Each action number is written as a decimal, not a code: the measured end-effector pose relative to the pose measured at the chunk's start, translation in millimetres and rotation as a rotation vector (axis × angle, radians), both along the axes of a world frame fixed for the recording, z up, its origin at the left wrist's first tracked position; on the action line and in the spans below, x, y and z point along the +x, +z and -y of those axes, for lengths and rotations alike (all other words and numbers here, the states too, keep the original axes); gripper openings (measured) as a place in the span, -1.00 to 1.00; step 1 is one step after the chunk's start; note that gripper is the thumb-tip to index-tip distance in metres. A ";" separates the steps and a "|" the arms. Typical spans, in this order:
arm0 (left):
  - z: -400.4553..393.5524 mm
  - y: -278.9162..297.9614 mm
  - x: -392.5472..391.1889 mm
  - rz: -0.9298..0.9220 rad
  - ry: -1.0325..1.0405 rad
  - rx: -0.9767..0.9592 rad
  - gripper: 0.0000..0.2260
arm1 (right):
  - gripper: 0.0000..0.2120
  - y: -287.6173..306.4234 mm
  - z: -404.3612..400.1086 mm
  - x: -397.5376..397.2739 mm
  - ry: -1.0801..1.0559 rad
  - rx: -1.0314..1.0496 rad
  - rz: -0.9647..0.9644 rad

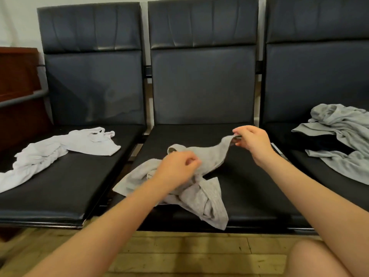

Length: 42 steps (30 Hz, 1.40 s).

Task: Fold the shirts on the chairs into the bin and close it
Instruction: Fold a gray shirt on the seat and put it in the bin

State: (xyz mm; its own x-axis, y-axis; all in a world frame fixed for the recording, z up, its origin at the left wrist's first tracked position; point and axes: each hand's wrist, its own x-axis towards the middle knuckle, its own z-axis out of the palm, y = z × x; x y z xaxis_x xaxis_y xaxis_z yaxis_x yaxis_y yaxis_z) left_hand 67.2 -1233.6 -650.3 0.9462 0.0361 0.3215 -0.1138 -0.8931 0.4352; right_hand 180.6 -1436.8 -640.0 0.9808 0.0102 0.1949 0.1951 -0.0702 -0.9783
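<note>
Grey shirt (199, 176) lies crumpled on middle chair seat (249, 186); left hand (177, 168) grip bunches its centre, right hand (251, 139) pinches a lifted edge up & to the right. Shirt's lower corner hangs near seat's front edge, w/ bare seat right of it. White shirt (60, 150) on left chair, another grey shirt (343, 136) on right chair

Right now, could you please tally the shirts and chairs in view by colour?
White shirt, on the left chair seat: 1
Grey shirts, one on the middle chair and one on the right chair: 2
Black chairs, left, middle, right: 3
Total: 6
</note>
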 end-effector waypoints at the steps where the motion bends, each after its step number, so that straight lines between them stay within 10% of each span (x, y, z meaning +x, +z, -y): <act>1: 14.2 -8.9 -2.2 -0.053 -0.055 0.174 -0.76 | -0.86 -4.6 4.3 0.6 -0.002 -0.041 -0.014; 3: 30.3 -15.7 -4.7 -0.034 -0.114 0.341 -0.71 | -0.90 -15.5 13.2 -0.2 0.007 -0.295 0.017; 9: 9.6 14.3 18.6 -0.029 -0.039 -0.109 -0.82 | -0.59 -37.3 30.6 4.6 -0.005 -0.851 -0.015; 14: -27.7 27.3 68.2 -0.030 0.242 -0.340 -0.74 | -0.52 -35.4 43.2 1.8 -0.044 -0.925 -0.092; 22: -10.2 9.9 115.6 -0.625 0.308 -0.317 -0.62 | -0.88 -38.3 44.9 6.6 0.006 -0.982 -0.038; 28: -22.6 0.2 109.9 -0.136 0.173 -0.965 -0.86 | -0.87 -45.3 52.1 16.8 -0.063 -0.689 0.109; 33: -45.0 5.1 80.0 0.312 -0.018 -0.132 -0.86 | -0.87 -38.4 46.4 20.6 -0.163 -0.353 0.090; 38: -39.5 -17.6 68.6 -0.189 0.002 -0.234 -0.72 | -0.85 -50.3 38.9 19.8 -0.050 -0.749 0.031; 42: -45.2 -19.0 80.4 -0.152 0.096 -0.345 -0.87 | -0.85 -47.7 35.0 17.6 -0.040 -0.832 0.013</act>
